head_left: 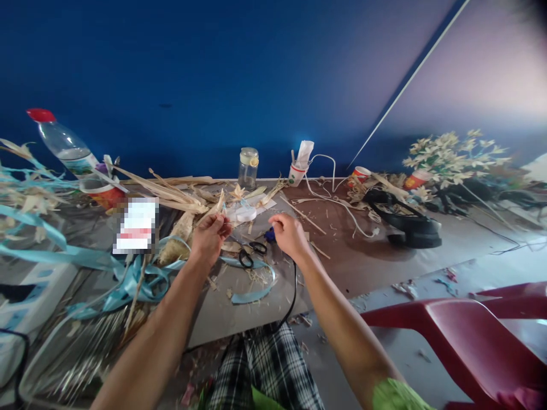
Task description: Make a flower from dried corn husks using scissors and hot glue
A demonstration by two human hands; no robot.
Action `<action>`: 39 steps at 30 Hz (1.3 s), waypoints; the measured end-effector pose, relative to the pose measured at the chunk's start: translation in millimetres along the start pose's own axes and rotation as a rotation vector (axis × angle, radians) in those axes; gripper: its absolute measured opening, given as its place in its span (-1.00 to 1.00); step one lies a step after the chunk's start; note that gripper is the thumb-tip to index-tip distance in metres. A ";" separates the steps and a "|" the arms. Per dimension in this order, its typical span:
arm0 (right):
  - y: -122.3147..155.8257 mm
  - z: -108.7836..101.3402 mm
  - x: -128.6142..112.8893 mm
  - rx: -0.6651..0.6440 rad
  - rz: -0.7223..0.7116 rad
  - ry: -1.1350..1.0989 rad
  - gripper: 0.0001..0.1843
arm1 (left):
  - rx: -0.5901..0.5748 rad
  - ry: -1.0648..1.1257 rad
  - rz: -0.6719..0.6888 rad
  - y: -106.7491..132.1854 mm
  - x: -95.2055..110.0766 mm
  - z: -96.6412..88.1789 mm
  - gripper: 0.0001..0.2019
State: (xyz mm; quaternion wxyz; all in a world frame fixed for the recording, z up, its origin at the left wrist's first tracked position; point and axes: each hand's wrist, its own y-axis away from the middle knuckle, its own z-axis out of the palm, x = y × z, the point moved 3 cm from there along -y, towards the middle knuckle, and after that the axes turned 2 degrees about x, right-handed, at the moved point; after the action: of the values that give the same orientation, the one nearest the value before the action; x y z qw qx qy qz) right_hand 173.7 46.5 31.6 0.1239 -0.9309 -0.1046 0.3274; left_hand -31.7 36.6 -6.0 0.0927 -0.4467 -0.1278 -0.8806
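Observation:
My left hand [210, 234] is closed on a strip of dried husk [217, 206] that sticks up from its fingers. My right hand [287, 232] is closed in a pinch just right of it; what it holds is too small to make out. Between and below the hands lie black-handled scissors [251, 253] and a loop of light blue ribbon [252, 285]. A white tape roll [245, 213] sits just beyond the hands. A blue object [269, 234] with a black cord [293, 290] lies beside my right hand.
Dried husks [168, 191] and blue ribbons [85, 256] cover the left of the floor mat. A plastic bottle [64, 145], a glass jar [248, 167], paper cups [296, 172], a white cable [342, 208], husk flowers [448, 151] and a red plastic chair [465, 336] stand around.

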 end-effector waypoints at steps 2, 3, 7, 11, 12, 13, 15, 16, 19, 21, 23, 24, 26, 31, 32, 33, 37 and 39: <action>-7.1 10.7 -8.6 -0.078 0.023 -0.019 -0.73 | -0.007 0.000 0.008 -1.8 1.1 -1.4 -0.69; -10.6 15.5 -12.0 -0.106 0.030 -0.015 -0.74 | -0.007 -0.002 0.013 -2.8 1.7 -1.9 -0.69; -23.9 30.5 -15.4 -0.166 0.041 0.068 -0.77 | 0.027 0.001 0.049 -5.7 4.4 -3.3 -0.68; -30.3 42.8 -5.8 -0.219 0.006 0.167 -0.72 | 0.083 -0.019 0.076 -6.0 5.2 -3.7 -0.66; -30.5 45.4 -3.6 -0.217 -0.020 0.163 -0.73 | 0.087 -0.029 0.082 -6.0 5.2 -3.6 -0.65; -30.2 47.8 -1.9 -0.211 -0.047 0.151 -0.73 | 0.089 -0.039 0.088 -6.0 5.3 -3.6 -0.65; -28.5 51.7 -0.8 -0.209 -0.109 0.111 -0.72 | 0.095 -0.061 0.100 -6.4 5.9 -4.1 -0.65; -27.5 53.2 -1.6 -0.220 -0.142 0.089 -0.73 | 0.102 -0.070 0.108 -6.7 6.4 -4.6 -0.65; -25.1 54.3 -9.1 -0.278 -0.218 0.026 -0.75 | 0.133 -0.081 0.141 -7.8 9.0 -7.1 -0.64; -25.8 52.0 -16.8 -0.313 -0.218 -0.013 -0.76 | 0.151 -0.082 0.157 -8.6 10.7 -8.8 -0.64; -29.0 49.7 -25.9 -0.350 -0.200 -0.050 -0.77 | 0.156 -0.086 0.164 -9.4 11.8 -9.8 -0.65; -31.6 49.6 -30.7 -0.370 -0.196 -0.064 -0.78 | 0.156 -0.089 0.165 -9.9 12.2 -10.1 -0.65; -38.9 52.7 -39.5 -0.389 -0.194 -0.065 -0.79 | 0.158 -0.093 0.170 -10.7 12.7 -10.5 -0.66; -61.1 79.1 -54.2 -0.319 -0.115 -0.042 -0.73 | 0.180 -0.108 0.191 -12.0 13.0 -11.7 -0.70; -64.0 85.0 -57.0 -0.311 -0.105 -0.028 -0.70 | 0.180 -0.114 0.194 -12.2 12.9 -12.1 -0.70; -66.1 89.9 -59.7 -0.301 -0.096 -0.008 -0.66 | 0.178 -0.122 0.195 -12.5 12.8 -12.5 -0.71; -66.3 94.5 -65.1 -0.288 -0.080 0.038 -0.67 | 0.166 -0.127 0.195 -13.6 12.6 -14.5 -0.73; -64.3 88.8 -63.3 -0.291 -0.075 0.018 -0.72 | 0.171 -0.120 0.208 -13.8 12.8 -15.3 -0.74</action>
State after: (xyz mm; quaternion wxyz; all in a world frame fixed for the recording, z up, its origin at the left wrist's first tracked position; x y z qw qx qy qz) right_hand 61.5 104.4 20.7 0.0006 -0.9374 -0.1847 0.2953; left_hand -54.7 44.3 -6.3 0.2135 -0.5000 -0.1605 -0.8238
